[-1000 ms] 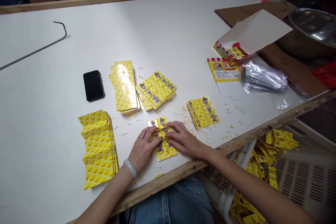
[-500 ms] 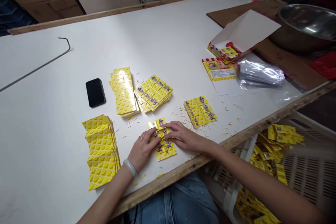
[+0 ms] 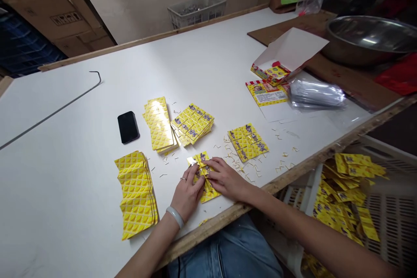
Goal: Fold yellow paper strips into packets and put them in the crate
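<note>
A small yellow printed card sheet [image 3: 211, 195] with cartoon figures and a slit down its middle lies near the table's front edge. My left hand [image 3: 188, 192], with a ring and a pale bangle, grips its left half, thumb and fingers bent at the slit. From the other side my right hand [image 3: 230, 180] holds the right half, its fingertips close to my left thumb. The fingers hide much of the sheet. Similar sheets form a fanned stack [image 3: 193, 124] beyond my hands and a neat stack [image 3: 248, 142] to the right.
Zigzag-folded yellow strips [image 3: 137, 195], a longer yellow stack [image 3: 159, 124] and a phone [image 3: 128, 127] lie left. Paper scraps surround the sheets. Rightward are an opened box [image 3: 289, 54], clear plastic sleeves [image 3: 316, 93] and a metal bowl [image 3: 368, 37]. A crate [image 3: 397, 208] below holds yellow pieces.
The camera view has shifted, so the table contents appear moved. Both hands remain on the same sheet, their fingers slightly repositioned along the slit.
</note>
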Motion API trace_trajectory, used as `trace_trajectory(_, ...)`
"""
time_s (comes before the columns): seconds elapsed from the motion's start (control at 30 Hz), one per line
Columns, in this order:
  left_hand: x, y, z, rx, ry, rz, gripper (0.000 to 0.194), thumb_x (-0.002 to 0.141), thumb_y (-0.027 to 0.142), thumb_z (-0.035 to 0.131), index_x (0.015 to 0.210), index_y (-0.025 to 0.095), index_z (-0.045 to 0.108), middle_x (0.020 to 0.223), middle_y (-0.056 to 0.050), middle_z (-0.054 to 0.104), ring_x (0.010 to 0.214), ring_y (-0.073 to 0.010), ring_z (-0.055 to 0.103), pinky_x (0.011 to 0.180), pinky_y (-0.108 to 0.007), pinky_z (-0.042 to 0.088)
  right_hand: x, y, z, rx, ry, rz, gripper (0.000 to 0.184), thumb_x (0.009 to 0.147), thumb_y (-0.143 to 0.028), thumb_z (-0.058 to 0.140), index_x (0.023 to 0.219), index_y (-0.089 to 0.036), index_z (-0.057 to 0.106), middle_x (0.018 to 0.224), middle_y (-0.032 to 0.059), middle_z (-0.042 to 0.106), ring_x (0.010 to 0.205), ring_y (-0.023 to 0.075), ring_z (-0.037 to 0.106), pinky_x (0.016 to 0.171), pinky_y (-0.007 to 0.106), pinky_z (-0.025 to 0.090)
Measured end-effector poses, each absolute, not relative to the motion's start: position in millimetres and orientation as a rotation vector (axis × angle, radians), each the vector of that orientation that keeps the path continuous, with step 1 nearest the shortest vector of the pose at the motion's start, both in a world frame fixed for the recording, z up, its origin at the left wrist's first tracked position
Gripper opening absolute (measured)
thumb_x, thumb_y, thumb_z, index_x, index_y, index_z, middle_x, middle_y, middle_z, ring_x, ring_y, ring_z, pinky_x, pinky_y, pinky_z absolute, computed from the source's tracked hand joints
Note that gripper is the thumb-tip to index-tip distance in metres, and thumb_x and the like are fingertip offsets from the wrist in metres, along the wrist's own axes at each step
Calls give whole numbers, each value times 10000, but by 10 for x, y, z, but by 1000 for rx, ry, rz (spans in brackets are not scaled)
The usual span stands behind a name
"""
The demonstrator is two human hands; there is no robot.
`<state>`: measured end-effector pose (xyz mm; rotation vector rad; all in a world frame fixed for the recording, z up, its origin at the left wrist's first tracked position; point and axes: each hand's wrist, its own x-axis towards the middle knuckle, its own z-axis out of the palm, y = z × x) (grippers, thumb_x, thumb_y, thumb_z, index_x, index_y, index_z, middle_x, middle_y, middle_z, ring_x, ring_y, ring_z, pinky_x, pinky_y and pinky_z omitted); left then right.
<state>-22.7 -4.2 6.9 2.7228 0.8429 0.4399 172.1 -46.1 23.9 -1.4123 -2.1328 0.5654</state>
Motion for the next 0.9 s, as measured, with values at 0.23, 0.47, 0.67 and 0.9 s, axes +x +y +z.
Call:
trace_trajectory(0.23, -238, -77, -28, 2707, 846, 550, 294, 864, 91, 464, 1139, 177, 527, 1321, -154, 390, 1219, -266, 434, 961, -445, 488, 1739, -502, 228, -1392, -2078, 599, 151, 824, -131, 539, 929, -200, 622, 1351, 54, 449, 1259, 203, 338, 1058, 416, 345)
trace_trajectory(0.47, -243, -99, -60, 2647, 892, 588, 272, 890, 139, 431, 1141, 204, 513, 1317, -142, 372, 1232, -274, 425, 982, -461, 471, 1844, -826, 296, -1495, -1922, 761, 576, 677, -97, 574, 1235, -211, 486, 1457, 99, 278, 1366, 235, 208, 1111, 422, 237)
trace_trajectory(0.67, -234, -101, -71, 2578, 897, 613, 235, 897, 160, 420, 1103, 220, 516, 1316, -125, 378, 1208, -266, 444, 988, -470, 463, 1785, -875, 251, -1553, -1942, 808, 233, 754, -281, 644, 981, -232, 661, 1493, 48, 251, 1390, 276, 145, 1118, 453, 186)
trace_trajectory(0.9, -218, -113, -104, 2549, 881, 661, 203, 903, 178, 426, 1071, 214, 535, 1314, -120, 373, 1210, -259, 432, 986, -471, 457, 1807, -807, 188, -1530, -1875, 816, 177, 749, -305, 675, 918, -253, 689, 1456, 27, 343, 1396, 262, 143, 1117, 449, 175)
